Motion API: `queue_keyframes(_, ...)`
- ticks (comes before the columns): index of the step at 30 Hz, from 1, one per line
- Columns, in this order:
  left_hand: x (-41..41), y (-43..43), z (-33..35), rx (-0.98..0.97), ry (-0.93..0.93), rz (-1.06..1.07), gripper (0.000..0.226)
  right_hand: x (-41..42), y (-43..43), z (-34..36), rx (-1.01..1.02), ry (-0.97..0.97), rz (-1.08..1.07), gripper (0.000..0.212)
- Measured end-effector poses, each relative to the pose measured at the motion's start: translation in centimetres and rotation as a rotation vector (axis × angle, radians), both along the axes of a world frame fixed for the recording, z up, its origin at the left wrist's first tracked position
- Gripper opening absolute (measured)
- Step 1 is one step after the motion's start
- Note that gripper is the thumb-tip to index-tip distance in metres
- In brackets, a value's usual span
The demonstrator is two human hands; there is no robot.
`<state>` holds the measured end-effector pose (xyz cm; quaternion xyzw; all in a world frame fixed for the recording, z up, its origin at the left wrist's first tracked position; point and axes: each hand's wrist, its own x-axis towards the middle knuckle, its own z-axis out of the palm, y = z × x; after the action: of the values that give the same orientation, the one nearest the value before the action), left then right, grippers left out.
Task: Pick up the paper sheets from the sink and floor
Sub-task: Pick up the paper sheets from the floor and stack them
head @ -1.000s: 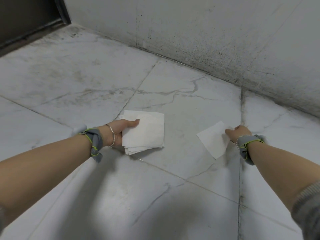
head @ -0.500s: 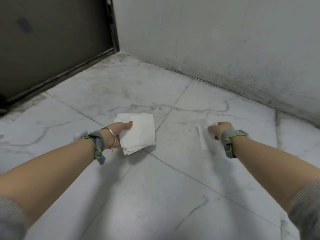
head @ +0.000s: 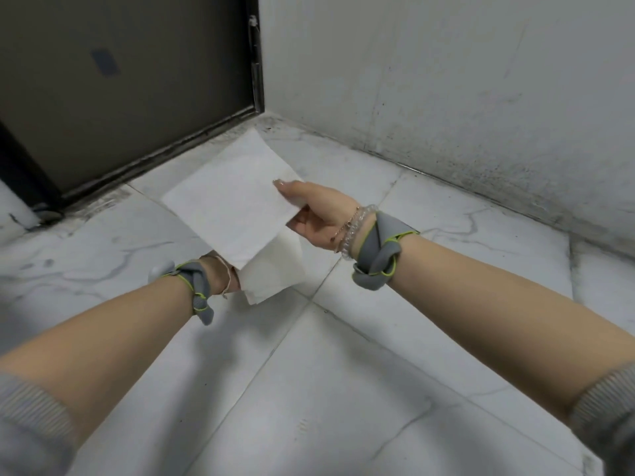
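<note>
My right hand (head: 318, 214) pinches one white paper sheet (head: 230, 201) by its right edge and holds it spread flat above the floor. Under that sheet, my left hand (head: 225, 274) holds a stack of white paper sheets (head: 275, 266); only its wrist and the heel of the hand show, the fingers are hidden by the papers. The single sheet overlaps the top of the stack. Both wrists wear grey bands with green trim.
White marble floor tiles (head: 378, 355) lie below. A dark door (head: 120, 80) with a black threshold stands at the upper left. A stained white wall (head: 446, 80) runs along the right, meeting the door frame at the corner.
My right hand has lifted the single sheet off the floor and carried it left over the stack in my left hand. The view has tilted up toward the door.
</note>
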<state>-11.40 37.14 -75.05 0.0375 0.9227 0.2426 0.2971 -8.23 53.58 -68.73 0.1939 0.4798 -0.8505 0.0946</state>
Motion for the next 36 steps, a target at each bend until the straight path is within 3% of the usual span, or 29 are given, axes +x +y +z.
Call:
queue_keyframes(2, 1.0, 1.6, 1.5, 0.283, -0.214, 0.285, 0.033, 0.4, 0.6, -1.8, -0.023, -0.07, -0.095, 0.006)
queue_keyframes(3, 0.9, 2.2, 1.1, 0.543, -0.374, 0.379, 0.029, 0.9, 1.0, -2.9, -0.034, -0.126, -0.141, 0.007)
queue_keyframes(5, 0.2, 3.1, 0.2, 0.967, -0.582, 0.521, 0.036, 2.0, 2.0, -5.1, 0.023, -0.246, -0.212, 0.009)
queue_keyframes(6, -0.1, 3.4, -0.7, 1.026, -0.601, 0.558, 0.037, 2.7, 2.6, -6.1, 0.076, -0.299, -0.238, 0.012)
queue_keyframes(9, -0.5, 4.3, -1.5, 0.987, -0.593, 0.536, 0.027, 4.4, 3.9, -8.1, 0.155, -0.392, -0.293, 0.02)
queue_keyframes(12, -0.1, 5.0, -1.3, 0.985, -0.641, 0.51, 0.033, 4.7, 4.9, -9.3, 0.196, -0.409, -0.298, 0.019)
queue_keyframes(17, 0.0, 5.6, -1.9, 1.064, -0.663, 0.569, 0.033, 3.5, 5.3, -8.7, 0.068, -0.368, -0.385, 0.018)
queue_keyframes(22, -0.4, 5.2, -2.9, 1.147, -0.67, 0.562, 0.029, 2.1, 4.7, -7.0, -0.055, -0.197, -0.418, 0.013)
queue_keyframes(27, -0.3, 5.0, -2.7, 1.204, -0.725, 0.558, 0.041, 2.3, 3.9, -9.3, 0.119, -0.339, -0.356, 0.034)
queue_keyframes(33, -0.6, 5.4, -3.2, 1.183, -0.794, 0.556, 0.072, 2.3, 3.8, -10.6, 0.155, -0.412, -0.354, 0.027)
queue_keyframes(36, -0.8, 5.6, -3.4, 1.142, -0.821, 0.511, 0.084, 2.0, 4.0, -11.0, 0.187, -0.445, -0.39, 0.04)
